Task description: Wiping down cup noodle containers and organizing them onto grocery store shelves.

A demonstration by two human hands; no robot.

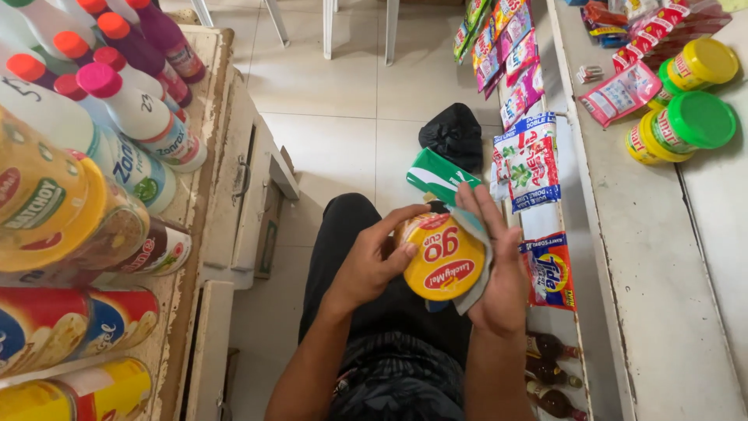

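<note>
Between the two counters of a small shop, above the person's lap, both hands hold a cup of instant noodles [448,257] with its round yellow lid turned up to the camera. The left hand [374,261] wraps its fingers over the left rim of the lid, closed on the cup. The right hand [499,273] supports the cup from the right side and behind, fingers stretched long, and it seems to press also a thin grey cloth or paper [477,265] against the cup. The lid is yellow with a red oval mark and red letters. I judge the cup as light and a little soft, with thin walls that can dent and a foil lid that tears easily, so the rim and the sides are the safer places to grip. Near the edge of the white counter [647,257] on the right hang sachets [534,168], and yellow jars with green lids [686,121] stand on it.
</note>
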